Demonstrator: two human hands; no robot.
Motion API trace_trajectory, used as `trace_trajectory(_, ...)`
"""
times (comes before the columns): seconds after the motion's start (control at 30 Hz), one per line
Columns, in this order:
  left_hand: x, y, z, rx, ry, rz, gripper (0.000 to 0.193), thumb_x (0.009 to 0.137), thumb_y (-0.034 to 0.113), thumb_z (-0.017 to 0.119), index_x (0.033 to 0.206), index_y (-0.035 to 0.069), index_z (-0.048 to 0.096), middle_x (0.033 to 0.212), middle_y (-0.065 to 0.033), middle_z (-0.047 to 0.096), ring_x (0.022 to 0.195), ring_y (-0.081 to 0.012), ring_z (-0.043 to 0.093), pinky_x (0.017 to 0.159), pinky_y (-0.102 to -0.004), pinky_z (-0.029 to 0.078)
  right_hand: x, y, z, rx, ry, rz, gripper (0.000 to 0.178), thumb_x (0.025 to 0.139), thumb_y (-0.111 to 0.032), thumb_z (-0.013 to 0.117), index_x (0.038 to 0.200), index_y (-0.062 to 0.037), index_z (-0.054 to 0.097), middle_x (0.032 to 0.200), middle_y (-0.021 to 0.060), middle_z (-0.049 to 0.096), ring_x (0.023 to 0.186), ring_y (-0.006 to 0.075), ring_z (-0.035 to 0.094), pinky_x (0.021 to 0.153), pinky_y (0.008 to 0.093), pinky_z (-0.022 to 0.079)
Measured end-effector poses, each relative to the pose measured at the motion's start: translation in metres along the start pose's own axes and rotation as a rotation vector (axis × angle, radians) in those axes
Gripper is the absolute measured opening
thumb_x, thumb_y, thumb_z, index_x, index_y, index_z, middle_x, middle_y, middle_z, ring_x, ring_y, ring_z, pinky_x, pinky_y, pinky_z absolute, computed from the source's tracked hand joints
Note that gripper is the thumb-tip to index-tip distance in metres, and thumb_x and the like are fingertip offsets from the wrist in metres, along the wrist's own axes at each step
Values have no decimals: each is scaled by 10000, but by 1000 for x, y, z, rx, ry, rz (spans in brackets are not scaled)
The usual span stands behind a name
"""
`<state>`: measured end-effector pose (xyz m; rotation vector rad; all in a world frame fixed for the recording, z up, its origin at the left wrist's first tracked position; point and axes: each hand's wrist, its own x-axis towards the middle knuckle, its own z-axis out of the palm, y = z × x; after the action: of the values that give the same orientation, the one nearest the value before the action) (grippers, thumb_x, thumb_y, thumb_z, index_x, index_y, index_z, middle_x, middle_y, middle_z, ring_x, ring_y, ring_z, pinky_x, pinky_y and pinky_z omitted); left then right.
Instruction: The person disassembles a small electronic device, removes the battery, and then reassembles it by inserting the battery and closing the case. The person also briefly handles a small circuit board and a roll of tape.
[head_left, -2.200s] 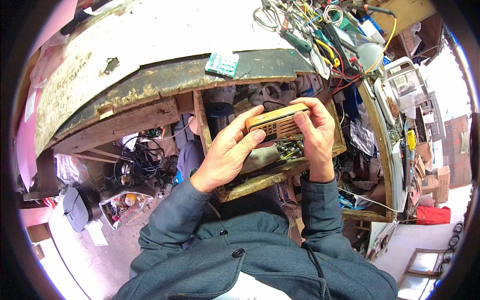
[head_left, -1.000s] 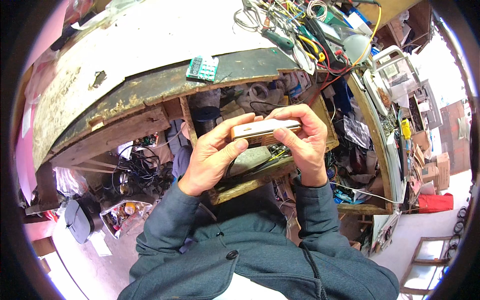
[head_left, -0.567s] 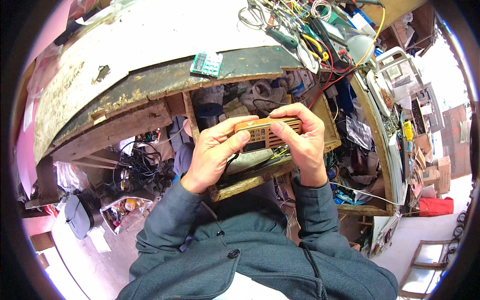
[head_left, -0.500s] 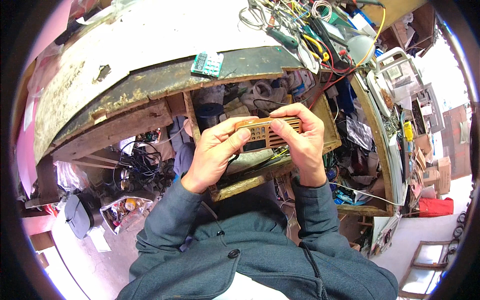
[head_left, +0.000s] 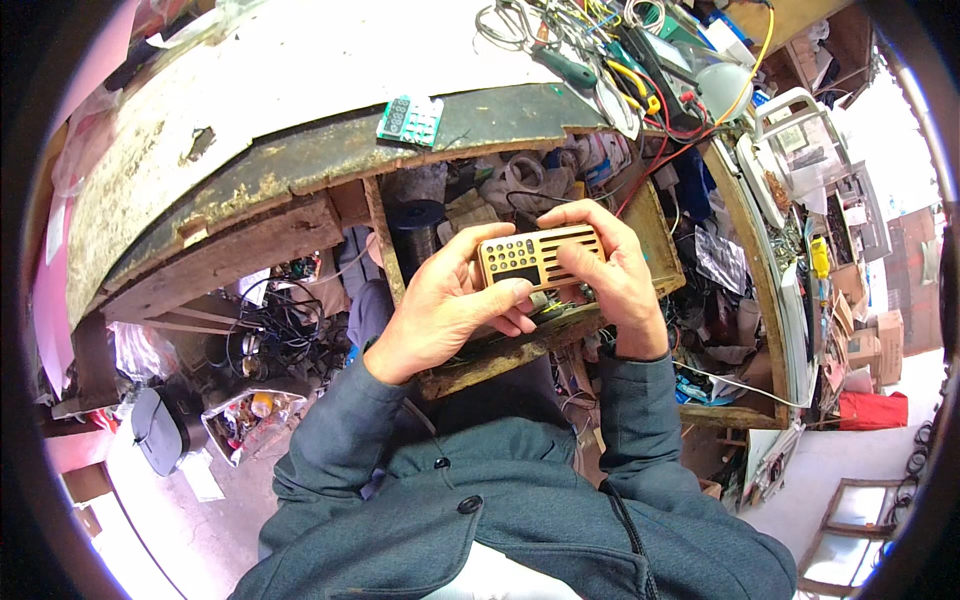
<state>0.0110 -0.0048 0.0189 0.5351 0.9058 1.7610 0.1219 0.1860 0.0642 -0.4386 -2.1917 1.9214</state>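
A small gold portable radio [head_left: 538, 250] is held up between both hands, over an open wooden drawer [head_left: 500, 362]. Round black buttons and a dark display window fill the left of its face; slotted speaker bars take up the right. My left hand [head_left: 440, 300] grips its left end, thumb along the lower edge by the display and fingers underneath. My right hand [head_left: 617, 275] wraps the right end, with the thumb over the speaker slots and the index finger along the top edge. The radio's back is hidden.
A green circuit board with a digit display [head_left: 410, 122] lies on the bench edge [head_left: 300, 160]. Pliers, a screwdriver [head_left: 565, 68], wires and a meter [head_left: 660, 55] crowd the bench's far right. A wire spool [head_left: 418, 228] sits in the drawer. Tangled cables hang at left.
The radio has tilted so its face turns up toward me, showing more buttons. My left thumb has slid from the buttons down to the lower edge.
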Motion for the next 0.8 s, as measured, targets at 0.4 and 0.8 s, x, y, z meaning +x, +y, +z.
trace_trajectory(0.4,1,-1,-4,-44,-10,9,571,979,58,658,1473,13,376,1122,-132,670,888,-224,726,778,-321,618,2,10,-2,-16,-77,-85,405,897,-215,795,1218,-44,618,963,10,691,765,60,623,650,223,520)
trace_trajectory(0.8,6,-3,-3,-14,0,24,475,975,62,668,1404,6,472,1198,-108,679,990,-211,718,827,-301,602,-1,11,-6,137,33,-19,441,1063,-394,525,1123,29,637,858,80,701,648,115,648,545,241,500)
